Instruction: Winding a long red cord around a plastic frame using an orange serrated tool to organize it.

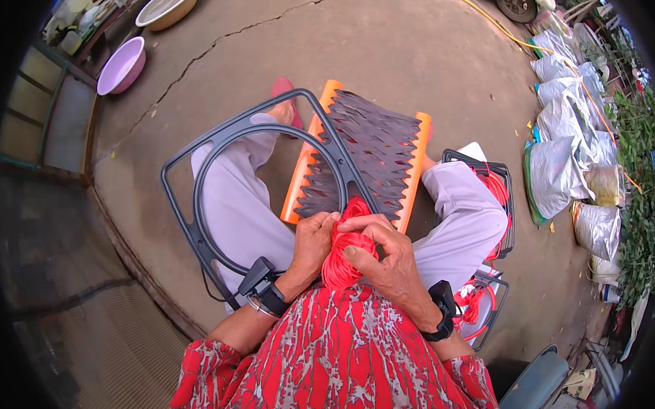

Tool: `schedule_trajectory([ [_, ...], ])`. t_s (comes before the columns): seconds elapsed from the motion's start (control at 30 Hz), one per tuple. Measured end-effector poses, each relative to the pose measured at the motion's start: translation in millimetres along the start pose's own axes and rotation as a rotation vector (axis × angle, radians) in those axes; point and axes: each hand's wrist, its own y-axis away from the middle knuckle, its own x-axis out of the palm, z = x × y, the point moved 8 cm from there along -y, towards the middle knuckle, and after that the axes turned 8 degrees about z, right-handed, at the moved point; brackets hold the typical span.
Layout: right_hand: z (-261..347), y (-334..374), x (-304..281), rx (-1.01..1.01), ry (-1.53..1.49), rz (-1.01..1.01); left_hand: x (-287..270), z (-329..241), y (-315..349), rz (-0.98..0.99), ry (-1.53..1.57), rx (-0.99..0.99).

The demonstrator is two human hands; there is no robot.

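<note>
A thick hank of bright red cord [339, 272] lies in front of my belly, over the lower right part of a black plastic frame with a round ring [349, 173]. My left hand [313, 243] is closed, thumb and fingertips pinched at the cord's left edge beside the ring. From the right, my right hand [388, 254] curls over the hank, its thumb on the lower bundle and its fingers across the middle. The frame tilts over my left thigh. Exactly which strands each hand grips is hidden.
Between my legs stands a stool-like thing with orange side bars [412, 170] and dark woven strips [369, 144]. More black frames with red cord [496, 190] lie by my right leg. Silvery sacks [556, 169] line the right side; a purple basin [122, 66] sits far left.
</note>
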Motion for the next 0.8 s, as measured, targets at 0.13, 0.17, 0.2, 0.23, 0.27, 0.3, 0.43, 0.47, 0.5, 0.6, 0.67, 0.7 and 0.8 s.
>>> schedule_trajectory([
  [0.13, -58, -11, 16, 0.228, -0.436, 0.058, 11, -10, 9, 0.114, 0.262, -0.044],
  [0.17, -58, -11, 19, 0.226, -0.441, 0.065, 11, -11, 10, 0.106, 0.259, -0.042],
  [0.2, -52, -10, 22, 0.141, -0.463, 0.093, 11, -13, 10, 0.073, 0.38, -0.015],
  [0.23, -46, -11, 24, 0.057, -0.485, 0.12, 9, -14, 10, 0.042, 0.5, 0.013],
  [0.27, -45, -10, 25, 0.047, -0.35, 0.179, 10, -10, 11, 0.059, 0.429, 0.01],
  [0.3, -43, -10, 26, 0.05, -0.351, 0.177, 8, -4, 12, 0.06, 0.429, 0.007],
  [0.43, -44, -13, 23, 0.149, -0.208, 0.061, 6, 3, 12, -0.008, 0.458, -0.049],
  [0.47, -42, -16, 24, 0.031, 0.071, 0.073, 5, 1, 11, 0.018, 0.456, -0.016],
  [0.5, -36, -16, 27, -0.087, 0.351, 0.085, 5, -2, 10, 0.042, 0.454, 0.017],
  [0.6, -39, -15, 23, -0.079, 0.306, 0.057, 9, -12, 14, 0.051, 0.247, -0.035],
  [0.67, -40, -12, 20, -0.075, 0.331, 0.06, 12, -12, 13, 0.054, 0.233, -0.144],
  [0.7, -51, -6, 11, 0.021, 0.08, -0.031, 13, -6, 14, 0.057, 0.222, -0.253],
  [0.8, -43, -2, -20, 0.122, -0.302, -0.17, 10, -8, 14, 0.046, 0.124, -0.263],
])
